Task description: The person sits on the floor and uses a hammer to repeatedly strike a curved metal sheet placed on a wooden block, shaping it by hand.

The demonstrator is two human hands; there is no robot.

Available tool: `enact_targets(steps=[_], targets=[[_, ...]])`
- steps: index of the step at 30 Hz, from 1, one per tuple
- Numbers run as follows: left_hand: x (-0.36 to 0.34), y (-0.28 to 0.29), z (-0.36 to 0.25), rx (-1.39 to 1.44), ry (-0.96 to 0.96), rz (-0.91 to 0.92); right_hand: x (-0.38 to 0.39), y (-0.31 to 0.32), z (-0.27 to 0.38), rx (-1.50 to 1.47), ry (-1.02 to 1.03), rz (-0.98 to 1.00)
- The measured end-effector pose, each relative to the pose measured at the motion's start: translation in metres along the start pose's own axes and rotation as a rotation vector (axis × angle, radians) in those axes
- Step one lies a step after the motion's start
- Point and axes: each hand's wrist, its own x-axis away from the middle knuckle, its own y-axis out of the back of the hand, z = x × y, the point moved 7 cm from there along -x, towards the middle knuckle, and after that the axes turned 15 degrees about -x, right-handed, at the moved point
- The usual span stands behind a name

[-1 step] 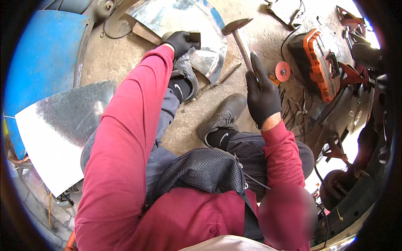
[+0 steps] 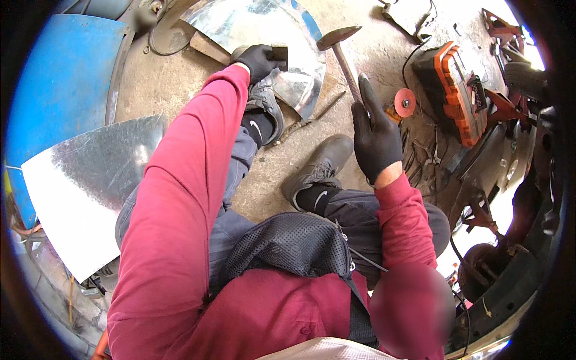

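Our gloved right-hand fingers lie nearly straight, the hammer point(image 2: 346, 65) handle pinched against them by the thumb, as the right hand point(image 2: 378, 138) raises its head at the upper centre of the frame. Left of that, we keep our left hand point(image 2: 255, 63) clamped around a small dark block point(image 2: 281, 65) over a shiny metal sheet point(image 2: 258, 27). Farther out, a red disc point(image 2: 405, 102) and an orange-and-black toolbox point(image 2: 447, 90) sit upper right, a blue panel point(image 2: 66, 90) upper left.

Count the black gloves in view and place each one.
2. The left glove holds a dark block near the left shoe; the right glove holds a hammer, left of the toolbox.
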Motion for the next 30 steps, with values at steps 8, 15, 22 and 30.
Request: enact_targets(steps=[8, 15, 22, 30], targets=[[-0.025, -0.012, 0.024, -0.036, -0.007, -0.024, -0.006, -0.006, 0.001, -0.001, 0.012, 0.02], [-0.012, -0.011, -0.007, -0.151, -0.11, -0.045, -0.021, 0.003, 0.039, -0.144, 0.094, -0.038], [-0.009, -0.01, -0.022, -0.322, -0.168, 0.0, -0.015, -0.052, -0.017, 0.26, -0.116, 0.214], [0.009, 0.002, -0.018, -0.175, -0.049, -0.037, -0.022, -0.019, 0.04, -0.042, 0.313, -0.048]])
